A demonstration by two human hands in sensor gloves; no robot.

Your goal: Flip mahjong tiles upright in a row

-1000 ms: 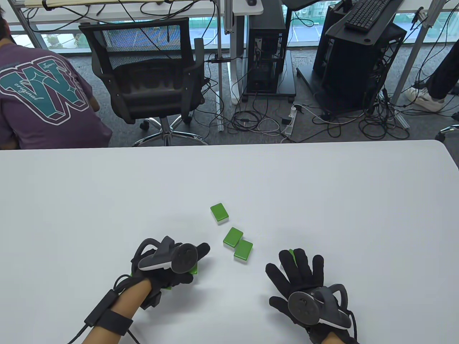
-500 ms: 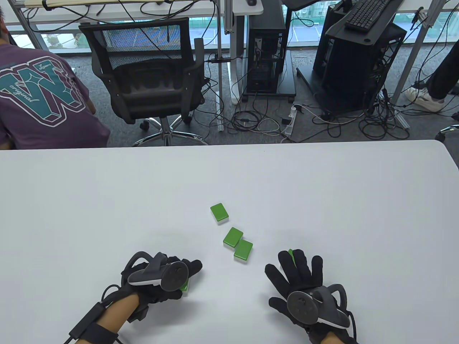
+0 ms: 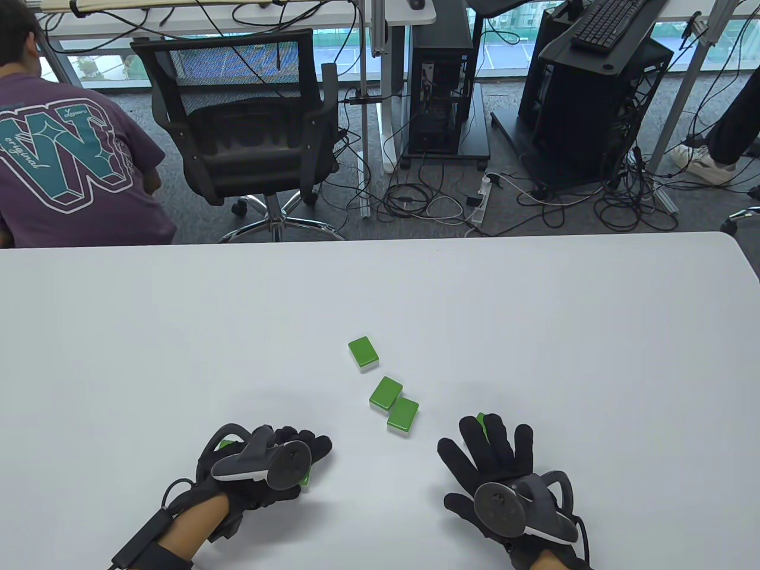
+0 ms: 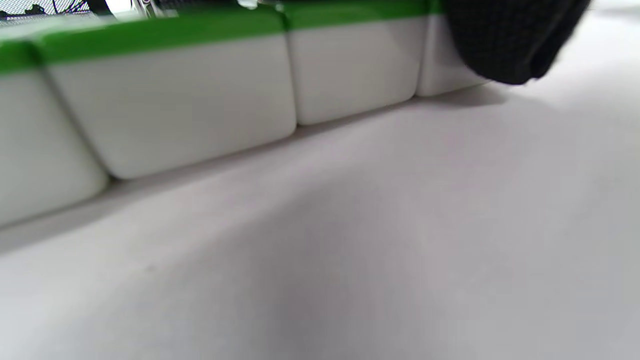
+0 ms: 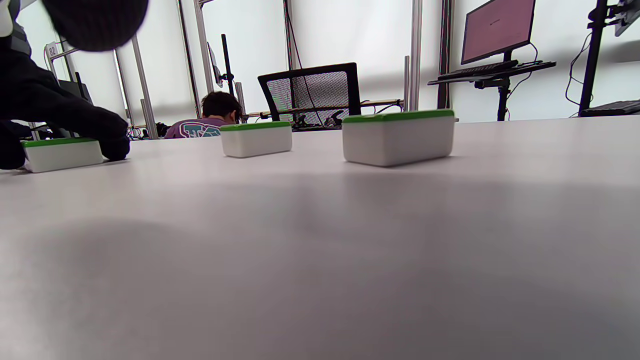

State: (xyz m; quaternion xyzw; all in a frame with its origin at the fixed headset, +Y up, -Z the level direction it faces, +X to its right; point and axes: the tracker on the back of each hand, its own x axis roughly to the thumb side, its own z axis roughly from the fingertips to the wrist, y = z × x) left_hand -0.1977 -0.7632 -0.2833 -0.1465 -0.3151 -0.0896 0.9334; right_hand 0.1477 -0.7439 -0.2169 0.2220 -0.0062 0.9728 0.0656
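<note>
A: Landmark first?

B: Taking the touching pair (image 3: 395,404) of green-backed tiles on the white table (image 3: 534,309). Everything else placed from it.

A: Hands, then?

B: Two. Left hand (image 3: 261,466) nearer the person than the pair and off to its left, curled over a row of tiles (image 4: 170,100). Right hand (image 3: 496,469) nearer the person and to the pair's right, fingers spread apart and lying flat.

A: Left hand actually clamped on the row?

B: Cannot tell. Only one gloved fingertip (image 4: 505,45) seen against the row's end tile in the left wrist view.

A: And the row itself?

B: Lying flat, green backs up, white sides facing the wrist camera, tiles touching side to side. Long axis running left to right, slanted, under the left fingers. Probably to be tipped up onto its edge next, so a job for the left hand.

A: Count?

B: At least four in the row, the ends cropped or covered. Two in the pair. One lone tile (image 3: 363,354) beyond the pair, slightly left, apart from it. One half-hidden tile (image 3: 483,420) right of the pair, under the right fingers. None upright yet.

A: Nearer hand for the pair?

B: Close call; right, by a little.
</note>
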